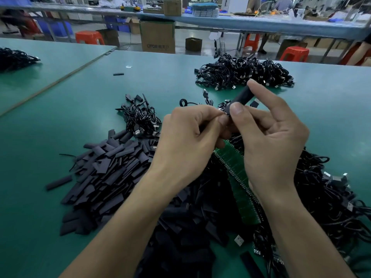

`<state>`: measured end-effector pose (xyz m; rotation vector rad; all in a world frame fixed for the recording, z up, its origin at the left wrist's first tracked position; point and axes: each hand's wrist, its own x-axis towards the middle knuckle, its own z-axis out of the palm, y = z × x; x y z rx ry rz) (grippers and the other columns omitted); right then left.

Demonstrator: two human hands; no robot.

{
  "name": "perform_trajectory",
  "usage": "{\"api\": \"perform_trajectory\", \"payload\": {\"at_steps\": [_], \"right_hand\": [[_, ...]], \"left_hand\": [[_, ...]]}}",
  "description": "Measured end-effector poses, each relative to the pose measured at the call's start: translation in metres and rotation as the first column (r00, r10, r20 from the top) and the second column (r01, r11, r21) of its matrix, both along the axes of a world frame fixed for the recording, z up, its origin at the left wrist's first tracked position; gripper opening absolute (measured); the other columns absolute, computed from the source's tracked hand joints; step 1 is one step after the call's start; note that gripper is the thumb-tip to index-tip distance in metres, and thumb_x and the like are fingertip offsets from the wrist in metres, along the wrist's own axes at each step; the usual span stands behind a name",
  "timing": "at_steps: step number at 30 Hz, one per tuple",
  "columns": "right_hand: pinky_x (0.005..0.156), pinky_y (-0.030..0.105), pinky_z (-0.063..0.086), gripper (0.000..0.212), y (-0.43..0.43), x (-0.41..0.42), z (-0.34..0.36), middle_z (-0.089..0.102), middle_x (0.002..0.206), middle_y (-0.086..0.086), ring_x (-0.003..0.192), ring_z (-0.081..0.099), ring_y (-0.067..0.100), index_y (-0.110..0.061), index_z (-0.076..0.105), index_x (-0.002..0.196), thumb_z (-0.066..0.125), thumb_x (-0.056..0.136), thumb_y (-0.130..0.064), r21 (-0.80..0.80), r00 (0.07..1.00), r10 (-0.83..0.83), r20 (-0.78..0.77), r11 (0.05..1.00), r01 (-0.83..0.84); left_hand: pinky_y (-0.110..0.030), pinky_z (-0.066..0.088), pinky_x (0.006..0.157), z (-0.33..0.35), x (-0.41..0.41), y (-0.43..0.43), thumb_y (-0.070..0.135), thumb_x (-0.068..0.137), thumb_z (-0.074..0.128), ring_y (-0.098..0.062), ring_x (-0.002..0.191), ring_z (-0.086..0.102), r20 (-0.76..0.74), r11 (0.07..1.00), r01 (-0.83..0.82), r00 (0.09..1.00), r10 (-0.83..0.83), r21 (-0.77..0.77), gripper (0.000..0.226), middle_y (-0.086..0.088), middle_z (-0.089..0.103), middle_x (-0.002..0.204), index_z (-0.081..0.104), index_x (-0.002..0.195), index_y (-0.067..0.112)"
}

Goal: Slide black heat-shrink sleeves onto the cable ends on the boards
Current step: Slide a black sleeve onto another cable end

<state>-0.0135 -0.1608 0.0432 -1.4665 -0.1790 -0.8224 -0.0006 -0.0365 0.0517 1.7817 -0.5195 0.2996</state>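
A: Item one, the hands?

B: The left hand [186, 137] is curling its fingers and pinching a cable end [226, 112], which is mostly hiding behind the fingertips. The right hand [269, 141] is gripping one black sleeve [242, 97] between thumb and forefinger. The tube is tilting up and away from the wrists.

A: Are the sleeve and cable end meeting?

B: The sleeve's lower mouth is sitting right at the left fingertips. Whether the end is going inside, I cannot tell.

A: Item two, the boards?

B: A green board strip [239, 177] is lying below the right hand. It is running back alongside the right forearm, which is covering part of it.

A: Item three, the stock?

B: A sleeve pile [112, 173] is spreading under and to the left of the left forearm. A small cable bundle [140, 117] is lying just beyond that pile, left of the left hand. A cable heap [245, 72] is sitting well beyond both hands. A cable tangle [325, 197] is lying to the right of the right forearm. One loose sleeve [118, 74] is lying alone, far beyond the left hand.

A: And the surface?

B: Everything is resting on a green table [60, 117].
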Motion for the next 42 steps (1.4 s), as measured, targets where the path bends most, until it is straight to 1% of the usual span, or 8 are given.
{"api": "perform_trajectory", "payload": {"at_steps": [8,14,22,26,30,35,40,42], "right_hand": [[0.071,0.02,0.055,0.042,-0.007,-0.004,0.016,0.077,0.081,-0.003,0.077,0.073,0.008,-0.031,0.06,0.123,0.071,0.09,-0.009,0.112,0.995,0.101,-0.011,0.989,-0.099],[0.057,0.022,0.048,0.027,-0.012,-0.006,0.023,0.074,0.08,0.0,0.068,0.068,0.016,-0.019,0.065,0.118,0.066,0.093,-0.008,0.324,0.978,0.175,-0.11,0.937,-0.131],[0.064,0.022,0.055,0.042,-0.021,-0.005,0.022,0.077,0.092,0.006,0.079,0.076,0.02,-0.015,0.051,0.139,0.062,0.099,-0.015,0.38,0.958,0.174,-0.227,0.922,-0.077],[0.057,0.02,0.053,0.019,-0.025,-0.002,0.015,0.077,0.085,0.003,0.071,0.072,0.014,-0.015,0.07,0.11,0.057,0.099,-0.007,0.152,0.906,0.119,-0.405,0.986,-0.061],[0.056,0.021,0.057,0.025,-0.024,-0.001,0.009,0.074,0.076,-0.009,0.067,0.069,0.006,-0.03,0.071,0.092,0.062,0.095,-0.008,-0.248,0.873,-0.05,-0.485,0.965,-0.083],[0.072,0.004,0.046,0.021,-0.018,-0.001,-0.001,0.066,0.089,-0.019,0.084,0.063,-0.006,-0.028,0.072,0.108,0.072,0.09,-0.019,-0.59,0.892,-0.238,-0.384,0.806,-0.039],[0.093,0.024,0.028,0.069,-0.012,-0.007,-0.004,0.031,0.115,-0.013,0.114,0.029,0.01,-0.043,0.043,0.139,0.077,0.079,-0.041,-0.89,0.807,-0.432,-0.402,0.393,-0.233],[0.095,0.024,0.027,0.077,-0.01,-0.009,-0.005,0.023,0.113,-0.011,0.111,0.025,0.011,-0.043,0.036,0.145,0.075,0.08,-0.029,-0.895,0.794,-0.448,-0.411,0.364,-0.258]], "left_hand": [[-0.046,0.059,0.075,0.005,-0.004,-0.004,0.032,0.092,0.063,-0.017,0.08,0.072,0.001,0.999,0.031,1.0,-0.031,0.018,0.014,0.003,0.075,0.081,0.073,0.093,0.022],[-0.035,0.06,0.083,-0.002,0.003,0.009,0.045,0.073,0.085,-0.005,0.088,0.07,-0.323,0.917,0.275,0.93,-0.176,0.289,0.04,0.008,0.072,0.098,0.064,0.103,0.03],[-0.017,0.052,0.062,-0.009,0.021,0.017,0.027,0.089,0.072,-0.001,0.059,0.059,-0.238,0.982,0.098,0.97,-0.057,0.164,0.001,0.012,0.07,0.07,0.072,0.089,0.026],[-0.019,0.054,0.069,-0.021,0.07,0.035,0.019,0.096,0.063,-0.01,0.076,0.065,-0.252,0.959,-0.281,0.926,0.28,0.033,0.013,0.005,0.069,0.086,0.069,0.108,0.017],[-0.026,0.047,0.09,-0.033,0.124,0.07,0.027,0.094,0.069,-0.016,0.098,0.061,-0.212,0.837,-0.535,0.81,0.547,0.118,0.04,0.0,0.065,0.103,0.06,0.129,0.012],[-0.04,0.047,0.099,-0.051,0.161,0.1,0.033,0.086,0.078,-0.03,0.111,0.06,-0.236,0.729,-0.635,0.69,0.684,0.254,0.045,-0.007,0.066,0.101,0.057,0.12,0.012],[-0.036,0.043,0.099,-0.061,0.159,0.095,0.04,0.093,0.068,-0.03,0.117,0.057,-0.236,0.729,-0.629,0.691,0.683,0.269,0.039,-0.01,0.063,0.118,0.06,0.12,0.014],[-0.038,0.038,0.105,-0.057,0.15,0.085,0.04,0.095,0.063,-0.03,0.122,0.049,-0.143,0.679,-0.666,0.673,0.725,0.31,0.032,-0.012,0.056,0.127,0.062,0.119,0.019]]}}
